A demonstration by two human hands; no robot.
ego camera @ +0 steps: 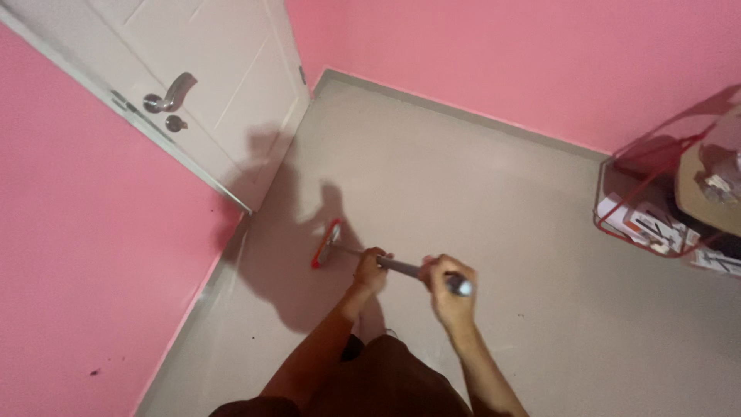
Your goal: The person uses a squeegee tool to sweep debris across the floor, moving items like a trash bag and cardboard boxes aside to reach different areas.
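Note:
Both my hands grip the grey metal handle [401, 267] of a mop. My left hand [371, 270] holds it lower down, closer to the head. My right hand [448, 289] is closed around the upper end, where the silver tip sticks out. The flat mop head [327, 243], red-edged with a pale pad, rests on the grey floor [463, 193] near the door, seen almost edge-on. My shadow falls over the floor around it.
A white door [224, 85] with a metal lever handle [168, 96] stands at the upper left between pink walls [85, 255]. A red wire rack [656, 208] holding boxes and papers sits at the right edge. Small dark specks dot the floor.

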